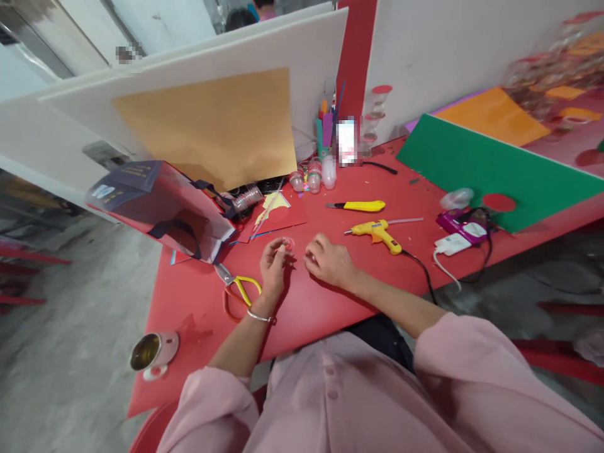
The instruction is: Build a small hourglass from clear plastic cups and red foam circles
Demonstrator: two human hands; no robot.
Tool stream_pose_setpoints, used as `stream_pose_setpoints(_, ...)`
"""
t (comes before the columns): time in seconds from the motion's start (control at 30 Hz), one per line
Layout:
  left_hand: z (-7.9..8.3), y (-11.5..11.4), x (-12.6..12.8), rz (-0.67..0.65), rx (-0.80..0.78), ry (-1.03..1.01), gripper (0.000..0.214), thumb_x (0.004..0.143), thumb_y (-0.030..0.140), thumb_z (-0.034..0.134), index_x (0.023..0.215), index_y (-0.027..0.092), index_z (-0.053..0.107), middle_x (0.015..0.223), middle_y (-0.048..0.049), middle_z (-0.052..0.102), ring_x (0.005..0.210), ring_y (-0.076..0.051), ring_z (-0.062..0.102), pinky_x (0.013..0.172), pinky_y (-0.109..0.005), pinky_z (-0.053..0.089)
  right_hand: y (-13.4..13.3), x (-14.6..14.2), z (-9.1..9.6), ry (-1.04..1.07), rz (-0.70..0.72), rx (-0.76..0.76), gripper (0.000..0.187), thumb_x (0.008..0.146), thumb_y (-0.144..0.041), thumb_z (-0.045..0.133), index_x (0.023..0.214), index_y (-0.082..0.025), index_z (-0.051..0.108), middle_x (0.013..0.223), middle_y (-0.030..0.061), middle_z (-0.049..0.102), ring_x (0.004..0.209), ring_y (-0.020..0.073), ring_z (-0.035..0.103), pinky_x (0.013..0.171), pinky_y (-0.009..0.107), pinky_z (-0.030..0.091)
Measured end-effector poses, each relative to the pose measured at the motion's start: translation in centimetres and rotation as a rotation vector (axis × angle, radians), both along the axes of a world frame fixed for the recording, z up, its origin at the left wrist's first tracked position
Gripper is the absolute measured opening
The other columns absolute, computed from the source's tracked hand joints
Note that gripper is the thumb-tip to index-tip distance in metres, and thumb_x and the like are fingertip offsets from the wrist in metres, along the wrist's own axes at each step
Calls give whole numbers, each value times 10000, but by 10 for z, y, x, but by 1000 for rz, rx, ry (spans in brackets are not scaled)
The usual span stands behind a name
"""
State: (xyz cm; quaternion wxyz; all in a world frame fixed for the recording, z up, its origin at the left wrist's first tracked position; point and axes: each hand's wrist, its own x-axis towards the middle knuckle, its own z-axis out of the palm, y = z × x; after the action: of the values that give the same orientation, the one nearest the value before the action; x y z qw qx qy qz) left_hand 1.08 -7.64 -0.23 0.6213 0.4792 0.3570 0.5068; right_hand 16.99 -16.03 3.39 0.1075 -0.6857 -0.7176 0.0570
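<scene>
Between the thumb and fingers of my left hand [272, 267] is a small clear round piece with a reddish rim [289, 243], partly hidden by the fingers. My right hand [329, 260] is a short way to the right, its fingers curled in a pinch over the table; what lies between them is too small to make out. Scissors [243, 288] with yellow and red handles lie beside my left wrist. Right of my right hand lies a yellow glue gun [377, 234] with a clear glue stick in its back. A yellow utility knife [363, 206] rests behind it.
A mug of liquid [155, 352] stands near the red table's [189, 365] left edge. A paper bag [160, 211], leaning boards [321, 69] and clear plastic bottles [314, 175] line the back. To the right are a green board [491, 170], a purple power strip [465, 226] and cords.
</scene>
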Motion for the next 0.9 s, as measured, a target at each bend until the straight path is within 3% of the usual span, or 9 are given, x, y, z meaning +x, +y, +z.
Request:
stream_pose_setpoints(0.13,-1,1,0,23,-8,-30,433,884,503,779,1162,191,666,1056,-69,756,665,-103,697,539,-203,520,0,-1,4,0,97,-72,401,1093,-429,382,1205,-188,682,1215,126,653,842,195,635,648,288,348)
stream_pose_setpoints(0.27,-2,2,0,15,-19,-51,445,876,516,786,1162,193,673,1024,-65,753,648,-104,684,517,-199,527,0,-2,7,51,15,25,433,1104,-468,367,1232,-191,675,1277,133,642,933,210,652,661,282,362)
stream_pose_setpoints(0.4,-2,2,1,31,-19,-56,452,870,526,792,1150,190,678,1030,-62,755,649,-98,690,524,-187,528,-3,-6,4,-6,142,-78,397,1098,-424,399,1193,-186,703,1199,123,671,834,191,648,638,286,340)
stream_pose_setpoints(0.5,-2,3,1,24,-12,-60,438,864,510,803,1140,190,689,1060,-68,757,662,-96,700,549,-190,539,-5,-7,-1,24,88,11,424,1107,-452,372,1224,-199,692,1248,129,657,872,198,652,625,289,322)
stream_pose_setpoints(0.6,-1,2,0,22,-1,-37,428,873,515,792,1137,193,693,1052,-68,754,664,-102,704,544,-191,540,-4,-4,-6,87,94,-17,364,1080,-421,444,1150,-181,709,1205,137,664,838,193,636,623,289,316)
stream_pose_setpoints(0.63,0,2,0,24,-4,-34,429,877,522,786,1138,194,690,1034,-64,752,654,-103,701,534,-192,536,-2,-2,-6,173,105,-22,328,1058,-421,495,1098,-180,714,1174,128,668,827,187,627,629,286,326)
stream_pose_setpoints(0.7,0,0,0,15,-9,-29,439,891,542,766,1149,197,682,994,-56,745,641,-111,695,516,-197,530,6,3,-4,545,48,13,300,1011,-469,588,1005,-190,700,1102,97,673,824,174,612,641,271,363)
stream_pose_setpoints(0.8,1,-4,-1,-22,54,13,454,936,575,700,1181,193,674,969,-63,726,659,-132,694,513,-218,531,23,7,1,1175,-145,40,470,1014,-670,483,973,-226,628,848,15,623,643,131,534,536,235,364)
stream_pose_setpoints(0.9,1,-5,-4,-37,202,103,457,976,579,638,1224,196,675,1079,-98,702,763,-151,700,567,-242,557,37,4,4,1656,-283,-169,554,959,-788,474,933,-241,563,618,-67,486,425,87,314,384,212,220)
